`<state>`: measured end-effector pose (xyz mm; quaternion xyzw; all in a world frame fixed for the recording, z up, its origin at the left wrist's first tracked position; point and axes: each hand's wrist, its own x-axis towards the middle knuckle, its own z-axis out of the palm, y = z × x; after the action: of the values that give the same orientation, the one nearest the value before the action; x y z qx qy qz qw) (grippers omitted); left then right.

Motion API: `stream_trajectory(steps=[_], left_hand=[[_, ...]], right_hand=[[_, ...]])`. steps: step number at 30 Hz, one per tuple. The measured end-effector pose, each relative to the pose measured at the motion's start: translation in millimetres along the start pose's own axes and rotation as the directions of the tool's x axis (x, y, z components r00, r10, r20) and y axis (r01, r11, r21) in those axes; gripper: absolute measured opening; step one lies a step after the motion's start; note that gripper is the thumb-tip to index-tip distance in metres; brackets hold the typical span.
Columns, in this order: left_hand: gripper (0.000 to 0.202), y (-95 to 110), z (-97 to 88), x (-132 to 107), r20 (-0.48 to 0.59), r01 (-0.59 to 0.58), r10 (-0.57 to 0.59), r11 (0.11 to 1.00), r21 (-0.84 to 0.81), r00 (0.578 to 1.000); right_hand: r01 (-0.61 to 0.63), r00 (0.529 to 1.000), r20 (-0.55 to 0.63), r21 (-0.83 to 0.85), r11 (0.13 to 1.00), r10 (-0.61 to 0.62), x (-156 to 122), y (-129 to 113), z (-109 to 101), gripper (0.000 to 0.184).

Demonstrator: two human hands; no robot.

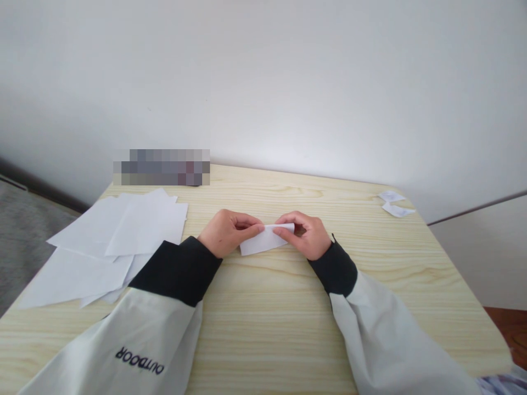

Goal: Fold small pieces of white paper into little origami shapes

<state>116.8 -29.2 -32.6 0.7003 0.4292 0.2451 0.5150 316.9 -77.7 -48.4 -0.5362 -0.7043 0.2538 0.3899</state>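
Between my two hands is a small strip of folded white paper (pixel 263 241), its long upper edge pinched near the middle of the table. My left hand (pixel 228 232) grips the paper's left part, thumb in front and fingers behind. On the right part, my right hand (pixel 303 235) holds it the same way, thumb pressed on the near face. The lower edge of the paper hangs at or just above the tabletop; I cannot tell if it touches. Most of my fingertips are hidden behind the paper.
Loose white sheets (pixel 144 222) lie overlapped on the left of the wooden table (pixel 263 329). Two small folded paper pieces (pixel 398 210) rest near the far right corner. A blurred-out object (pixel 164 167) stands at the back left. A white wall (pixel 288 82) rises behind the table.
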Motion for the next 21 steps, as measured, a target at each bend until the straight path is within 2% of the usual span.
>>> stream_trajectory(steps=[6, 12, 21], left_hand=[[0.028, 0, 5.9, -1, -0.004, -0.063, 0.064, 0.997, 0.047, 0.998], [0.029, 4, 9.4, -3, 0.006, -0.089, 0.089, 0.991, 0.104, 0.996], [0.025, 2, -1.5, -3, -0.042, -0.097, 0.105, 0.981, 0.165, 0.994]], right_hand=[[0.135, 0.991, 0.004, -0.050, 0.990, -0.135, 1, -10, 6, 0.010], [0.115, 0.993, -0.032, -0.044, 0.992, -0.117, 0, -12, 10, 0.007], [0.146, 0.986, 0.087, -0.072, 0.987, -0.140, 3, 1, -2, 0.010]])
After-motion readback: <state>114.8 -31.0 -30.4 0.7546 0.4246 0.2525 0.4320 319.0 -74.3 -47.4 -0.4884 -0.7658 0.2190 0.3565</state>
